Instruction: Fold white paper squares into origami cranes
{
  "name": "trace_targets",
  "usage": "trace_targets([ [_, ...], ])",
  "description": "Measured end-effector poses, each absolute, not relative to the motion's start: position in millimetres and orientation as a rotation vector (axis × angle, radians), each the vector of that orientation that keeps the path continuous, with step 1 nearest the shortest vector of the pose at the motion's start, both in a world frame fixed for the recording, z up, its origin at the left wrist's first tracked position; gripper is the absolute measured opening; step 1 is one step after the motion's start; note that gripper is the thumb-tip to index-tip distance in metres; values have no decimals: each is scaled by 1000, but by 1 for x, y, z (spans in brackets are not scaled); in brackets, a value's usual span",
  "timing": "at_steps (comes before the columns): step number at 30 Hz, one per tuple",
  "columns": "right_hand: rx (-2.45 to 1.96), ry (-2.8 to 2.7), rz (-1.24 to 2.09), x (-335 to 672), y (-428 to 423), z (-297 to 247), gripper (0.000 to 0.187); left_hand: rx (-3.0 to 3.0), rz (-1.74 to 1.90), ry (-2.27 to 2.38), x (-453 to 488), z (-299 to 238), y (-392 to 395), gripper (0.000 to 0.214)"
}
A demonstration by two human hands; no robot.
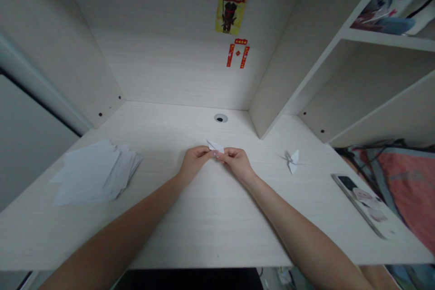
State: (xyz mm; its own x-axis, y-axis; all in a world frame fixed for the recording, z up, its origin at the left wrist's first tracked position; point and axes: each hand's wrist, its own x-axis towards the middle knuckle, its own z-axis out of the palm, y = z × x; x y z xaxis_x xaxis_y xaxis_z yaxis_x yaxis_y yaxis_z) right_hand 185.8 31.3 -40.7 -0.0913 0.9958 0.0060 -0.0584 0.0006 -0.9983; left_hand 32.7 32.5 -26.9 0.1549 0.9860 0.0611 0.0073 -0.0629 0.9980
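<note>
Hands [195, 159] [238, 161] together, fingertips on folded paper [215, 146]

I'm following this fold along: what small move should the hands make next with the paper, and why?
Probably press the folded paper flat against the desk and sharpen the crease. The left hand and right hand pinch it from both sides, and its far tip sticks up, not yet flattened.

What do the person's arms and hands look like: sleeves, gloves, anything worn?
Left hand and right hand are bare: no gloves, no rings that show. Left forearm and right forearm are bare to the frame edge: no sleeves, watch or bands in view. Nails are too small to judge.
</note>
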Motion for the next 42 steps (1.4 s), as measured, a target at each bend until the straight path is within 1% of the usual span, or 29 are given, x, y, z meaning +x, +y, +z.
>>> trace_targets([
  [6, -1112, -1294, 1247, 184, 29, -38, 26, 1325, 1151, 1114, 31, -22, 32, 26],
  [12, -1126, -1319, 1239, 182, 28, -41, 28, 1188, 1230, 1144, 29, -23, 32, 29],
  [23, -1193, -1317, 1181, 180, 26, -39, 31, 1134, 1287, 1181, 29, -27, 34, 29],
  [34, -1227, -1428, 1006, 177, 20, -35, 36, 1084, 1286, 1154, 29, -26, 33, 32],
  [37, -1221, -1494, 948, 178, 19, -35, 34, 1141, 1259, 1143, 28, -27, 34, 32],
  [42, -1137, -1548, 891, 179, 17, -29, 26, 1296, 1228, 1157, 26, -27, 35, 31],
])
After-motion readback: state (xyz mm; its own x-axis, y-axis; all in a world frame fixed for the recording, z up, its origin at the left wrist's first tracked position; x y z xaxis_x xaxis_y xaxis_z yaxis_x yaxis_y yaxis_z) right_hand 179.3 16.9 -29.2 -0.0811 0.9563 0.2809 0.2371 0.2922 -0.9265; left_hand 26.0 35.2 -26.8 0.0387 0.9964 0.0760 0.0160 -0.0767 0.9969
